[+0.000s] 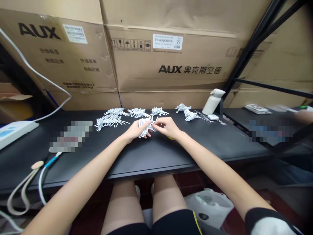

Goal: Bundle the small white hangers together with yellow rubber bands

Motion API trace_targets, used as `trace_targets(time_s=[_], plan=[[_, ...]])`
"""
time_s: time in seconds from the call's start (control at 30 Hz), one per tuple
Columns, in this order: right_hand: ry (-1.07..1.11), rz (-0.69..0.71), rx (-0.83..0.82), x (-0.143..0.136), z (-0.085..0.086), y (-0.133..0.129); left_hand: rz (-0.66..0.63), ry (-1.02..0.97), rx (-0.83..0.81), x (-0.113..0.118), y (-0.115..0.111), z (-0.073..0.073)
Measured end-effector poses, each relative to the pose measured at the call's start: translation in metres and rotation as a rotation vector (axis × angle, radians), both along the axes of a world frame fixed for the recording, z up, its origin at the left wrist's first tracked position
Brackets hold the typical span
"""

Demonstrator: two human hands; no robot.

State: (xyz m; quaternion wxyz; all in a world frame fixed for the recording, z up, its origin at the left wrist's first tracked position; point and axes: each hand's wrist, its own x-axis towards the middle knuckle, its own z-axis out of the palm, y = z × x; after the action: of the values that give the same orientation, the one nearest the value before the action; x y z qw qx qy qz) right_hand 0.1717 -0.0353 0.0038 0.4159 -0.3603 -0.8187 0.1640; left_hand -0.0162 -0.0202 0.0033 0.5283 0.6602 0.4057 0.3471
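My left hand is wrapped round a bundle of thin white hooks, their curved ends showing below the fingers. My right hand is pinched at the right side of this bundle, by the hook ends. Whether a single hook sits between its fingertips is too small to tell. Behind and left of my hands lie heaps of similar white hooks, with another heap and a smaller one straight behind. Farther right on the black table is one more heap of hooks.
A cream bottle stands at the back right, near a small white case. Left are a blurred-out phone on a cable and a white power strip. Cardboard boxes wall the back. Another person's hand shows far right.
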Motion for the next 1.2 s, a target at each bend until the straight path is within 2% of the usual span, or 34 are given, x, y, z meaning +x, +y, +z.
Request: trace_targets(time_s=[0.1,0.27,0.33,0.47,0.6,0.7,0.97,1.2], plan=[[0.035,-0.042,-0.015,0.000,0.000,0.003,-0.005,0.004,-0.008,-0.001,0.001,0.001],[0.186,-0.370,0.030,0.016,-0.007,0.024,0.073,-0.026,-0.008,-0.005,0.006,0.002],[0.177,-0.454,0.053,0.025,-0.013,0.034,0.096,-0.035,-0.004,-0.007,0.007,0.002],[0.092,-0.436,0.012,0.032,-0.022,0.043,0.090,-0.021,0.000,-0.008,0.007,0.000],[-0.025,-0.348,-0.101,0.026,-0.026,0.044,0.049,0.039,-0.034,-0.006,0.006,-0.003],[-0.083,-0.352,-0.157,0.023,-0.028,0.045,0.037,0.056,-0.050,-0.004,0.006,-0.004],[-0.083,-0.455,-0.305,0.037,-0.018,0.043,0.051,0.060,-0.068,-0.003,0.005,-0.003],[-0.148,-0.685,-0.218,0.066,-0.001,0.039,0.052,0.050,-0.077,-0.003,0.005,-0.003]])
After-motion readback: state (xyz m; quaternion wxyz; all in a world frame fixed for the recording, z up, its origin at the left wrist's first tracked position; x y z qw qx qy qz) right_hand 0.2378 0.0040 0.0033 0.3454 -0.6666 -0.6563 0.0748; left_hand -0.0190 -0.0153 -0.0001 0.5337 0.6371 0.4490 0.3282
